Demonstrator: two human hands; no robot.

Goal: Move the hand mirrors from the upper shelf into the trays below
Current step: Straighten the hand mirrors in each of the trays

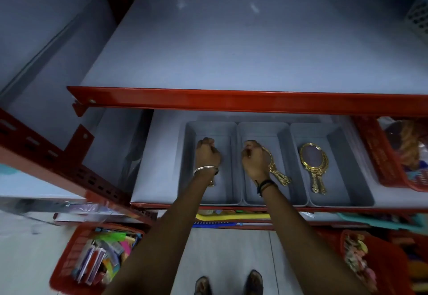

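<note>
Three grey trays stand side by side on the lower shelf: left tray (188, 162), middle tray (284, 137), right tray (340, 146). My left hand (207, 153) is curled inside the left tray over a gold hand mirror; only the mirror's handle tip (211, 184) shows under my wrist. My right hand (254, 160) is closed on the oval head of a gold hand mirror (279, 175) lying in the middle tray. Two stacked gold hand mirrors (311, 158) lie in the right tray. The upper shelf (231, 51) shows only its grey surface.
The upper shelf's red front rail (231, 101) runs just above the trays. A red basket (379, 162) sits right of the trays, a white mesh basket (419, 17) at top right. Two red baskets of small goods, one at lower left (69, 262) and one at lower right (393, 262), stand on the floor.
</note>
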